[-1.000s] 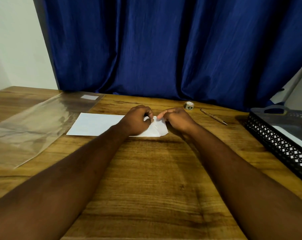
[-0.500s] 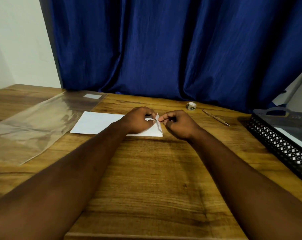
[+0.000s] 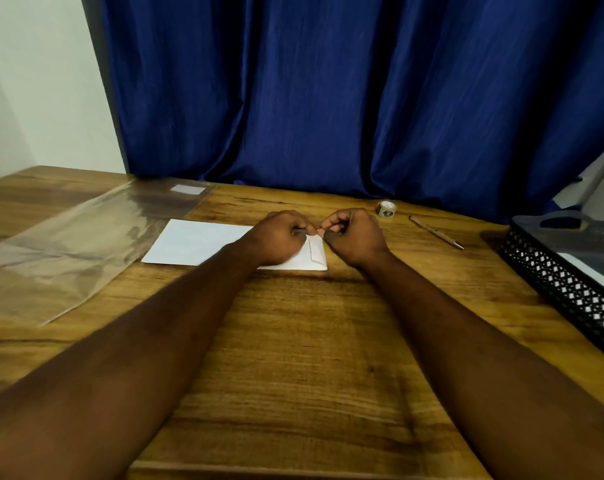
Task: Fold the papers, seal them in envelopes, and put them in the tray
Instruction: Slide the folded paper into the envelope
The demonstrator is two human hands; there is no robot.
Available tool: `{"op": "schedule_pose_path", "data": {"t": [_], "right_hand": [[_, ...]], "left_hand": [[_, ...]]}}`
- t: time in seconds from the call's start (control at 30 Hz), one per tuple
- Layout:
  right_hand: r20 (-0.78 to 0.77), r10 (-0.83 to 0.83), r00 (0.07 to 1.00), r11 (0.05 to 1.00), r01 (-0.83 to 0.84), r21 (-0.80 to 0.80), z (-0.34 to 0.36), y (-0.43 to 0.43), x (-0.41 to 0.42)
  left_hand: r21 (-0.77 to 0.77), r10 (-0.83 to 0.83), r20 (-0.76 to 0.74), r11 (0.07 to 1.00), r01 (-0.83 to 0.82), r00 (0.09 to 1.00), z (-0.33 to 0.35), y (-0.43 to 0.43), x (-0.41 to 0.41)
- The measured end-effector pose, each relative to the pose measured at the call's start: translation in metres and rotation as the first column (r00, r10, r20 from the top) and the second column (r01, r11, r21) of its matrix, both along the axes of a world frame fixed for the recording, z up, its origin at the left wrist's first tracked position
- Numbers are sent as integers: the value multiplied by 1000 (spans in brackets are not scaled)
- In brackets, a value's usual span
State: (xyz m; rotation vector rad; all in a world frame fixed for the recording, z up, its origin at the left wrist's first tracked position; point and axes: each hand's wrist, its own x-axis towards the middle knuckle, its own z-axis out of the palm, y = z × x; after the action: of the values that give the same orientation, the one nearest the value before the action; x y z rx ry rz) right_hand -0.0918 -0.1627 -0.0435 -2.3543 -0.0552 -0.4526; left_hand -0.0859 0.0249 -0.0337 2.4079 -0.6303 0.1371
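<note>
1. At the right end of the envelope (image 3: 196,242) the two hands meet knuckle to knuckle. The left hand (image 3: 279,239) and the right hand (image 3: 357,237) both have their fingers curled in. Each thumb and forefinger close in a narrow grip, seemingly on the envelope's far right edge. Whether a scrap of tape also sits between the tips is too small to tell.
2. The envelope lies flat on the wooden surface (image 3: 311,341), long side across. Its pointed flap (image 3: 316,252) lies down at the right end, and the left hand covers part of its right half.
3. I'd judge it light, thin and limp, quick to crease and apt to slide on the wood. It is best taken by fingertips at an edge or the flap tip while the other hand pins the body.
4. Both forearms reach straight out and converge. The left wrist is low over the envelope, the right wrist just off its right end.
5. Just beyond the envelope's right end stands a small tape roll (image 3: 386,208), with a pen (image 3: 435,232) further right. The black mesh tray (image 3: 563,289) sits well to the right. A clear plastic sleeve (image 3: 68,251) lies to the envelope's left.
</note>
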Motion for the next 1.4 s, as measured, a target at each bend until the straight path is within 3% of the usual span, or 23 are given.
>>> {"op": "schedule_pose_path", "data": {"t": [0.23,0.5,0.73,0.87,1.2,1.4], "right_hand": [[-84,300,950,950,-290,117,5,-19,-5],[-242,429,870,903,-422,81,10,-35,-21],[-284,439,852,897,-433,87,15,-34,-22],[-266,413,871,910,-390,139,11,-35,-20],[-282,379,882,924,-340,176,7,-34,-15],[-299,359,884,930,-312,193,10,-30,-18]], "left_hand": [[5,23,42,1000,-23,999,-1,-2,2],[50,6,81,999,-10,997,-14,-1,4],[350,191,140,908,-229,971,-7,2,6],[313,184,204,918,-242,961,-6,6,7],[216,135,193,960,-177,972,-8,9,11],[136,95,345,979,-150,934,0,5,6]]}}
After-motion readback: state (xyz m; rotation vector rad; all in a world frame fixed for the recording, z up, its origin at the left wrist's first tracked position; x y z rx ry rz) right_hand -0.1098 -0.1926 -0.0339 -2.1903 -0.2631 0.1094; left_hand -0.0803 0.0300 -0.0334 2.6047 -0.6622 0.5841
